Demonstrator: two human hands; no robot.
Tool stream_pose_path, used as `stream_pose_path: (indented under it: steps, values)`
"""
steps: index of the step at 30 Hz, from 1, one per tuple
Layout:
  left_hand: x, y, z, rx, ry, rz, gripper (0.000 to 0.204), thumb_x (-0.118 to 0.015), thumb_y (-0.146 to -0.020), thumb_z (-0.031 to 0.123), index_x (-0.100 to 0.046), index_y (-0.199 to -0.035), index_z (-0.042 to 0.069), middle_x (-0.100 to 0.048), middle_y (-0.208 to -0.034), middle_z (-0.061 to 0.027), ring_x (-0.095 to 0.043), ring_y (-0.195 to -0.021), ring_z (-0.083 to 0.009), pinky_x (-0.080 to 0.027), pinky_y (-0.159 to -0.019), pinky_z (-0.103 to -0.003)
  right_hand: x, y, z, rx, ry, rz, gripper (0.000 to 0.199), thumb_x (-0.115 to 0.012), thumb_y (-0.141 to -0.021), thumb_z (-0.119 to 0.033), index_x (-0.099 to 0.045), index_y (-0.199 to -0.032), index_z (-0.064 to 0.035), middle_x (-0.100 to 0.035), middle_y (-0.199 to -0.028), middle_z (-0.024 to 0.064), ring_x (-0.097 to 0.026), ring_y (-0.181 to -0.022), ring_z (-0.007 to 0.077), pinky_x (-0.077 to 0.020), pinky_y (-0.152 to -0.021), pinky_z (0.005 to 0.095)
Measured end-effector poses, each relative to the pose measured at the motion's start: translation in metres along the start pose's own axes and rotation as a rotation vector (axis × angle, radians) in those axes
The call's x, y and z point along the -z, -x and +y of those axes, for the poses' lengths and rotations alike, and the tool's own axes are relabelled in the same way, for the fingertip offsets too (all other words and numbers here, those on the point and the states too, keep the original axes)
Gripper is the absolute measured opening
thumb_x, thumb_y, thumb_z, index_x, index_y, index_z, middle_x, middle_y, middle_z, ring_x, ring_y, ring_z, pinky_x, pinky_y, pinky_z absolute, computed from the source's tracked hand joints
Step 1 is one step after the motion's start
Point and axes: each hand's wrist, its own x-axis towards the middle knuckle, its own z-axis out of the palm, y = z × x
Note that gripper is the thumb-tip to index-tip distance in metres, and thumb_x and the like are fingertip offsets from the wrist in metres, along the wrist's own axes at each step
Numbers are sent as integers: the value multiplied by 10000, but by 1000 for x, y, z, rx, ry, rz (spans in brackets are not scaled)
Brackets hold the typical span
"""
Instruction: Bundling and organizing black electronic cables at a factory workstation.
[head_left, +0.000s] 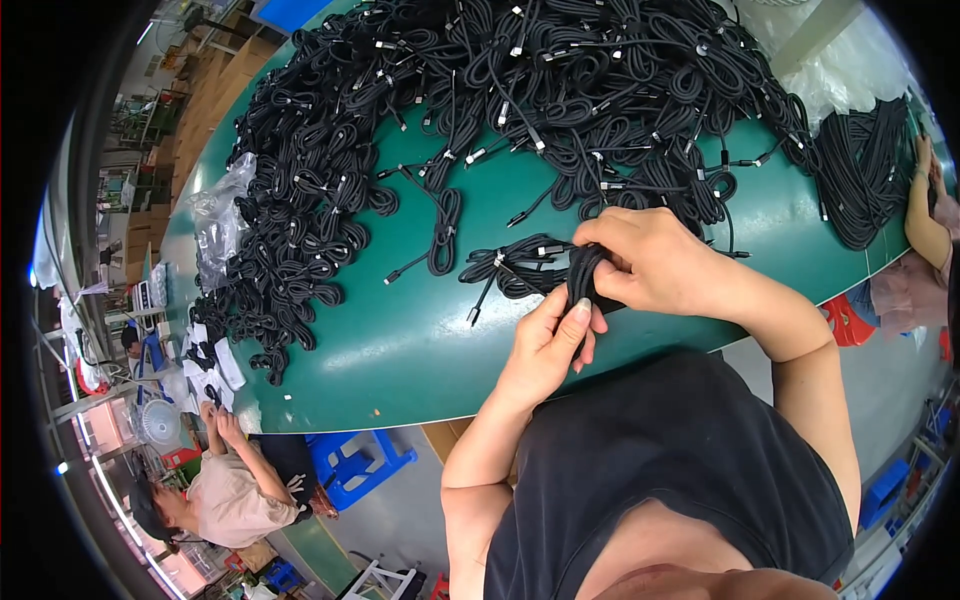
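Observation:
Between my two hands is a coiled black cable (582, 278), held just above the near edge of the green table. My left hand (548, 345) grips its lower part, thumb laid along the front of the loops. From above, my right hand (655, 262) pinches the top of the same coil with bent fingers. Right beside it on the tabletop lies a bundled black cable (510, 268) with light metal plugs. Another tied cable (445, 230) rests farther left, its plug ends sticking out.
Heaps of bundled black cables (290, 210) cover the green table (400, 345) at the left and far side. Long black cables (862, 175) lie at the right beside clear plastic. A person (235, 490) works at the left end; another person's arm (928, 205) shows at the right. A blue stool (360, 465) stands below.

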Motion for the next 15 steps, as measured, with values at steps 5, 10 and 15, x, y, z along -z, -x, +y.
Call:
stream_pose_path:
  steps: [5,10,15]
  values:
    - [4,-2,0,1,189,-113,417,-461,-926,310,-426,-1223,19,-542,-793,-59,-462,-520,-77,-369,-433,-189,0,2,-1,-1,-41,153,261,-595,-678,-21,-574,-935,22,-569,-693,114,-596,-572,219,-482,-494,311]
    - [8,-2,1,65,553,-222,509,-456,-914,379,-414,-1230,-18,-444,-691,-25,-367,-467,-64,-291,-408,-187,5,-4,5,-234,-632,-15,299,-648,-745,-95,-593,-1028,-20,-585,-936,95,-580,-621,126,-463,-567,234]
    - [-8,-7,3,63,531,-279,522,-430,-898,458,-467,-1080,-29,-437,-693,-23,-355,-463,-57,-292,-424,-182,-5,-16,-15,-402,-1202,94,290,-566,-884,-204,-564,-1080,9,-565,-872,66,-565,-710,96,-463,-608,208]
